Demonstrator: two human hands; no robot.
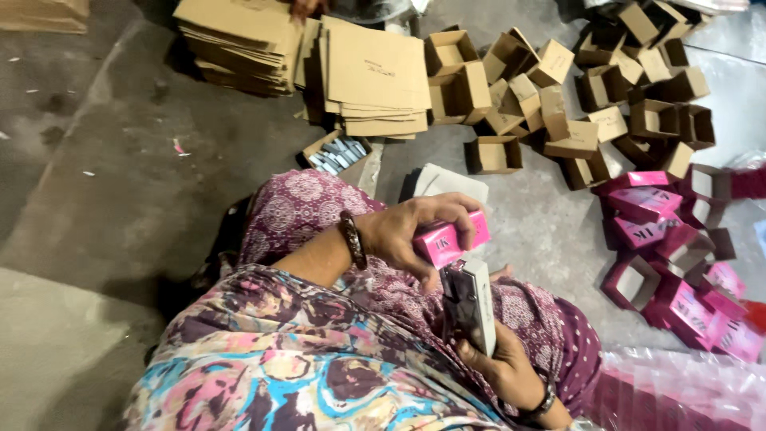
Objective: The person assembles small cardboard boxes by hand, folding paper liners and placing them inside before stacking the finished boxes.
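Pink box: small pink carton (447, 239), held over the person's lap, just above the stack in the other hand.
Left hand grip: left hand (411, 231) curled closed over the pink carton, fingers across its top, thumb below; dark bangle (352, 239) on the wrist.
Right hand grip: right hand (499, 363) wrapped shut around an upright stack of flat dark-and-white sheets (469, 305), touching the carton's underside.
Lap: purple patterned clothing (303, 207) under both hands.
Floor ahead: grey floor (159, 175) with stacks of flat brown cardboard (375, 76), open brown boxes (558, 104), one holding small silver items (338, 153).
Right side: heap of pink boxes (678, 255), well apart from the hands; clear plastic wrap (678, 383) nearer.
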